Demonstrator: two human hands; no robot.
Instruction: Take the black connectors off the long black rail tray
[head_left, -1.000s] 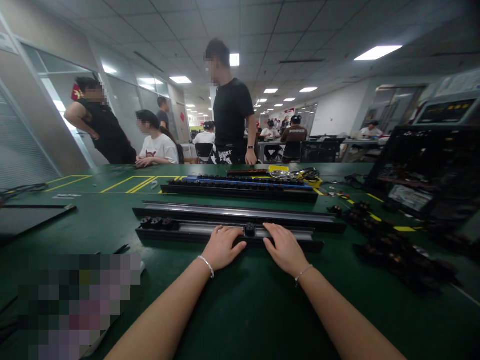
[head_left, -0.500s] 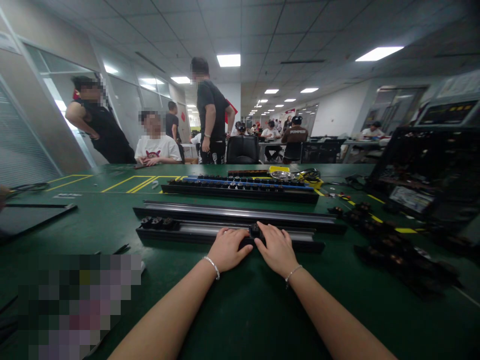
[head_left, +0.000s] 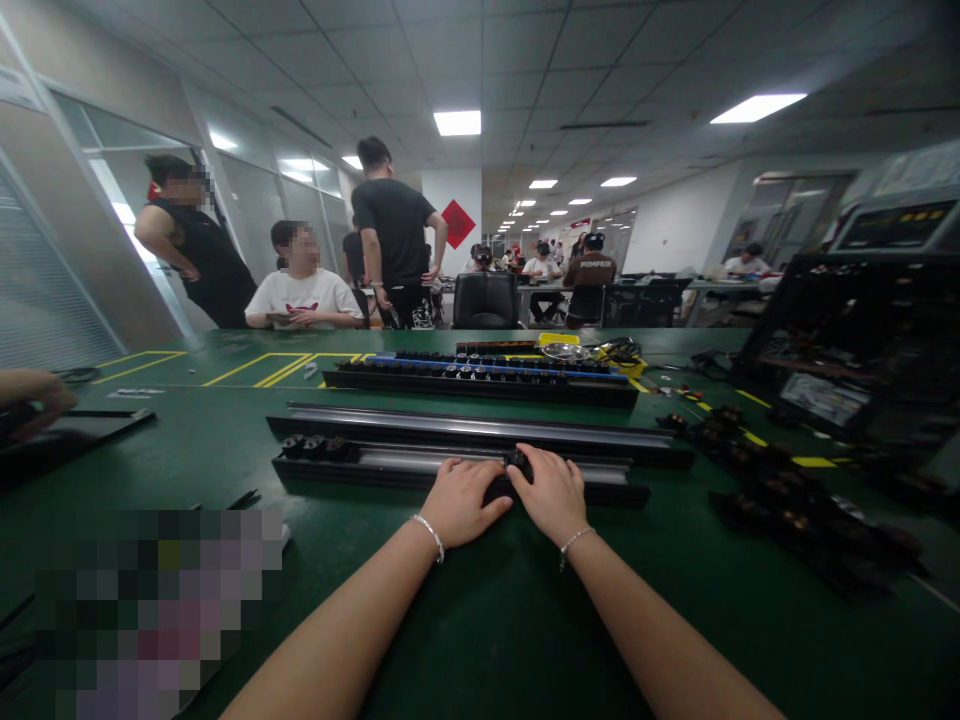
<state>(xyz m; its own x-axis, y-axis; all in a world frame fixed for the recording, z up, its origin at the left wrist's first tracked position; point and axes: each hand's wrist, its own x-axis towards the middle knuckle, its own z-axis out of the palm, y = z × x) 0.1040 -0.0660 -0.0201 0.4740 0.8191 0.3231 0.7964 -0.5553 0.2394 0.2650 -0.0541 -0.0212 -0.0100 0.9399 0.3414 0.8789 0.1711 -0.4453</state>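
Observation:
A long black rail (head_left: 397, 484) with a pale metal channel lies crosswise in front of me. My left hand (head_left: 466, 500) rests over its near edge, fingers on top and thumb at the front, with the fingertips beside a small black block (head_left: 517, 459). Fingers and thumb of my right hand (head_left: 553, 490) close around this block, which sits at the channel; its lower part is hidden. Several similar black blocks (head_left: 315, 446) sit at the rail's left end. Just behind runs a second black rail (head_left: 480, 428), with no blocks showing in its channel.
Farther back lies a rail filled with small black parts (head_left: 480, 385). A dark pile of parts (head_left: 795, 500) and a black open-sided case (head_left: 847, 350) stand to the right. Another person's hand (head_left: 45, 400) is at the left edge over a dark frame (head_left: 90, 430).
My right hand and the small block have shifted slightly right, the block now more tilted. Another person's hand has come in at the left; the standing person behind has moved left.

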